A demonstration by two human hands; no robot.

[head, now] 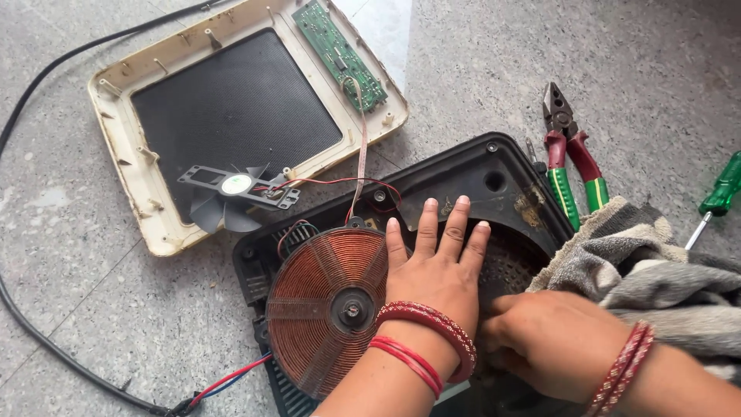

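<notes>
My left hand (434, 266) lies flat, fingers spread, on the black plastic base (478, 166) of an opened cooker, beside the round copper coil (324, 305). Red bangles circle that wrist. My right hand (552, 340) is closed on a grey striped cloth (641, 270) and presses it into the base's perforated bottom, right next to my left hand. The fingertips of my right hand are hidden under it.
The cream top cover (147, 193) with its dark glass panel lies upside down at upper left, with a small black fan (235, 193) and a green circuit board (340, 50) on it. Pliers (571, 162) and a green screwdriver (718, 197) lie at right. A black cable (46, 347) runs along the left.
</notes>
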